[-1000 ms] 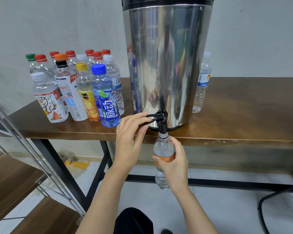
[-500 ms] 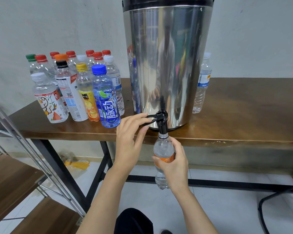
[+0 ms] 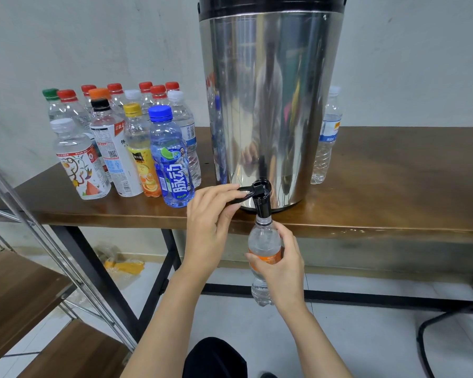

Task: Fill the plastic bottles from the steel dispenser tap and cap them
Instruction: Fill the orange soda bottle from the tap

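Fingers (image 3: 265, 264) over half-hidden bottle (image 3: 264, 238) label

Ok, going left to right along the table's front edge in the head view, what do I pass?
Illustrated-label bottle → black-capped white-label bottle → yellow-capped orange bottle → blue-capped bottle → left hand on the tap lever → bottle under the tap, held by the right hand → clear bottle beyond the dispenser.
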